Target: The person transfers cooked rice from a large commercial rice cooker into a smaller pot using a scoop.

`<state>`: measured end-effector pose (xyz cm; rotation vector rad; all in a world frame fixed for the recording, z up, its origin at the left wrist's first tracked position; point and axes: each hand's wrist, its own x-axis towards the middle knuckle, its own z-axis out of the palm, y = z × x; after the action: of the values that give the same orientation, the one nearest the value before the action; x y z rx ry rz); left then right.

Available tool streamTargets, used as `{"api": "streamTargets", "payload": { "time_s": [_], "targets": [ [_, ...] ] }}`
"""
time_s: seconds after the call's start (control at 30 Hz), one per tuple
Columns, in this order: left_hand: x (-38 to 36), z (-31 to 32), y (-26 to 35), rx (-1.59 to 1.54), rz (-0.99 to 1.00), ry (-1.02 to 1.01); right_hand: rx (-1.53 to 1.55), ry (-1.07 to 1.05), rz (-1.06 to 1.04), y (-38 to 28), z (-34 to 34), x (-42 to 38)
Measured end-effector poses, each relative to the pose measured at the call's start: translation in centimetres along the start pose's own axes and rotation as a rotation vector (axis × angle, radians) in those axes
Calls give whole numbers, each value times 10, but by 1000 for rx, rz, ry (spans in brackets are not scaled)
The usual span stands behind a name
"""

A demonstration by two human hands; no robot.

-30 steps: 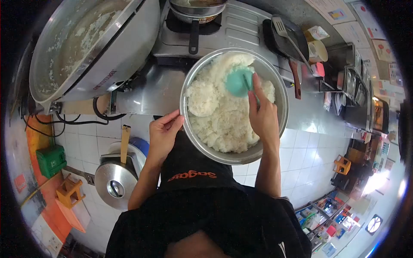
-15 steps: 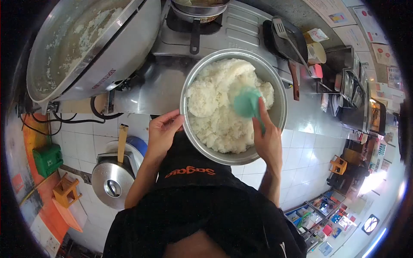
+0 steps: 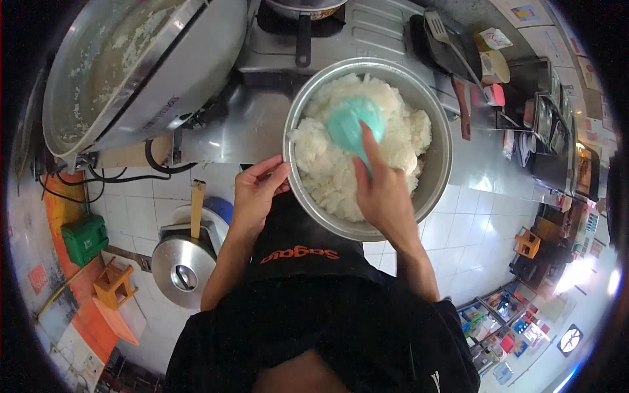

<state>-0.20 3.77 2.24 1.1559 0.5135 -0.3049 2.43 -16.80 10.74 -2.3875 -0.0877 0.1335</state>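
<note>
White rice [image 3: 327, 187] fills much of a round metal pot [image 3: 440, 190] that overlaps the counter's front edge. My right hand [image 3: 386, 196] grips a teal rice paddle [image 3: 354, 124], its forefinger stretched along the handle. The paddle's broad head lies over the rice in the upper middle of the pot. At the pot's left rim, my left hand [image 3: 259, 193] pinches the edge between thumb and fingers.
A large tilted metal vessel [image 3: 177, 85] with rice stuck inside stands at the upper left. Behind the pot are a stove [image 3: 377, 29] and a black-handled pan [image 3: 303, 39]. A slotted spatula [image 3: 452, 42] lies upper right. A lidded pot [image 3: 183, 272] sits lower left.
The paddle and my right hand have moved left and up across the rice. The pot and my left hand appear slightly further right and higher as the view shifts.
</note>
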Motion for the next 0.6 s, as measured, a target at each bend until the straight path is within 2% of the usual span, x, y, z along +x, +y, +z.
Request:
{"api": "streamTargets", "payload": {
  "time_s": [0.13, 0.2, 0.33, 0.37, 0.43, 0.6],
  "targets": [
    [-1, 0, -3, -36, -27, 12, -90, -173, 79, 9, -40, -54],
    [-2, 2, 2, -19, -45, 24, -232, -332, 235, 9, -51, -75],
    [1, -2, 0, -21, -39, 3, -135, -199, 223, 5, -85, -69],
    [2, -3, -1, -27, -44, -5, -63, -110, 111, 10, -84, -61],
    [2, -5, -1, -23, -52, -15, 3, 9, 53, 7, -66, -39],
    [-1, -5, 3, 16, -118, 15, -12, -72, -57, 0, 13, -23]
  ]
}}
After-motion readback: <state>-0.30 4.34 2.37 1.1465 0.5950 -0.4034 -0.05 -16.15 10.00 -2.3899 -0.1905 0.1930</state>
